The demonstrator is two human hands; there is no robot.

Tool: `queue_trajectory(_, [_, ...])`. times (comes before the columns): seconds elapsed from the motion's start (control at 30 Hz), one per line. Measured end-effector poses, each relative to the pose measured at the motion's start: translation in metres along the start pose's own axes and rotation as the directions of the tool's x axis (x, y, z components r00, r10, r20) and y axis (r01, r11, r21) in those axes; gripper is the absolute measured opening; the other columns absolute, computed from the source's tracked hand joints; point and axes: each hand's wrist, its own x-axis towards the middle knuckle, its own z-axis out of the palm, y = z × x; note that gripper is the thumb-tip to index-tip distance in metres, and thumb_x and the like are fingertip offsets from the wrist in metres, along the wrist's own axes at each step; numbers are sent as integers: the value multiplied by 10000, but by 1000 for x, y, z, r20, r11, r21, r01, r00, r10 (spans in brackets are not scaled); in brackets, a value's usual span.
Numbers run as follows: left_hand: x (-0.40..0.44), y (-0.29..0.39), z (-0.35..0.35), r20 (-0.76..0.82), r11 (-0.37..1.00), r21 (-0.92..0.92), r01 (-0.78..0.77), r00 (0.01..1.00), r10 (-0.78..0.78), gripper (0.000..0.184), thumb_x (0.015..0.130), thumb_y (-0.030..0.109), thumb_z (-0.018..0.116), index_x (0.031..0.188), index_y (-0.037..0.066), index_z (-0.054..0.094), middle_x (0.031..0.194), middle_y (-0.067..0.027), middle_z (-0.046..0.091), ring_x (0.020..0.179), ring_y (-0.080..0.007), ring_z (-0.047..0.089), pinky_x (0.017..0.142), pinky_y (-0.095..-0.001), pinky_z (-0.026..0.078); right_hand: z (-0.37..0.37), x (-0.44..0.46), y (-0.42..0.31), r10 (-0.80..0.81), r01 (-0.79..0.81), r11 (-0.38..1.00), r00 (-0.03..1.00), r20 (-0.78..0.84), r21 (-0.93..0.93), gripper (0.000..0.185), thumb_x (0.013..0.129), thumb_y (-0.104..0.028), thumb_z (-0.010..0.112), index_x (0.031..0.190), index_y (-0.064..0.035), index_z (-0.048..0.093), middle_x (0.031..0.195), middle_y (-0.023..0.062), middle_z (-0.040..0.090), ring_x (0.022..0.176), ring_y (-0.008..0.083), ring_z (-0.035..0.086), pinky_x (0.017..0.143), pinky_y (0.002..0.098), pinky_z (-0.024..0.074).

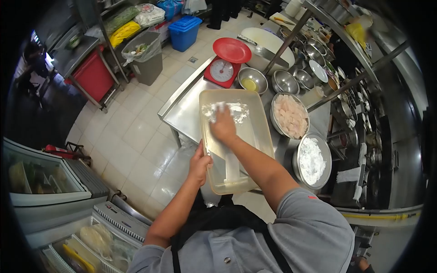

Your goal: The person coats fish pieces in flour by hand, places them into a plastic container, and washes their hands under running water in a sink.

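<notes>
Head view. The left hand (199, 166) is closed on the left rim of the tray (248, 134), near its lower end, with the wall pinched in the grip. The right hand (223, 125) is inside the tray, ahead of and to the right of the left hand. Its fingers are at the white powder (239, 111) on the tray floor (they are blurred, so whether they are spread, pressed together or pinching powder cannot be told).

The tray extends to the right of the left-hand grip and forward past the right hand. Its near end overhangs the edge of the table (182, 111); whether its far end rests on the table cannot be told.

Ahead of the right hand, beyond the far rim of the tray, stands the scale (221, 72), bearing the red plate (232, 50). Just beside the scale, on its right, is a bowl with yellow contents (249, 84). To the right of the right hand, past the tray, lie the pale pieces (290, 116) in the meat bowl (275, 113). Nearer the person, well right of the left hand, is the powder bowl (325, 145), with a white heap (312, 161) inside.
</notes>
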Motion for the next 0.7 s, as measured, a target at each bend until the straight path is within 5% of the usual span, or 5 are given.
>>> queue_trajectory(0.2, [11,-2,0,-21,992,-109,-69,997,67,728,706,-31,383,1426,53,308,1234,-118,518,1029,-209,561,866,-316,484,-72,-100,16,-353,432,901,683,639,35,812,825,-370,588,1450,-42,186,1503,258,77,1391,416,106,1115,500,165])
queue_trajectory(0.27, [9,-2,0,-12,990,-134,-48,999,47,722,703,-34,382,1418,40,316,1229,-127,526,1024,-212,566,864,-315,484,-81,-85,31,52,107,964,822,568,-243,870,829,-472,562,1461,-46,145,1489,302,37,1396,425,54,1120,508,132])
queue_trajectory(0.4, [7,-3,-2,41,997,-78,13,999,-10,738,729,-41,452,1437,-5,248,1266,-100,507,1021,-161,540,843,-264,450,-25,-12,22,172,-151,977,976,134,-151,834,850,-509,508,1440,-6,199,1479,312,83,1392,420,83,1120,492,146])
queue_trajectory(0.53, [2,18,10,45,990,-138,-33,998,39,706,721,-25,423,1417,22,314,1220,-92,531,999,-170,561,833,-274,470,-6,-42,4,-425,409,905,863,272,118,736,813,-339,575,1386,32,298,1479,249,197,1388,362,171,1119,448,191])
queue_trajectory(0.7, [3,20,13,14,975,-176,-137,990,142,656,705,12,401,1359,23,354,1176,-160,528,1007,-254,573,830,-333,500,-83,-121,32,-443,486,863,593,672,140,809,814,-311,587,1408,78,199,1505,248,92,1393,385,135,1120,439,199])
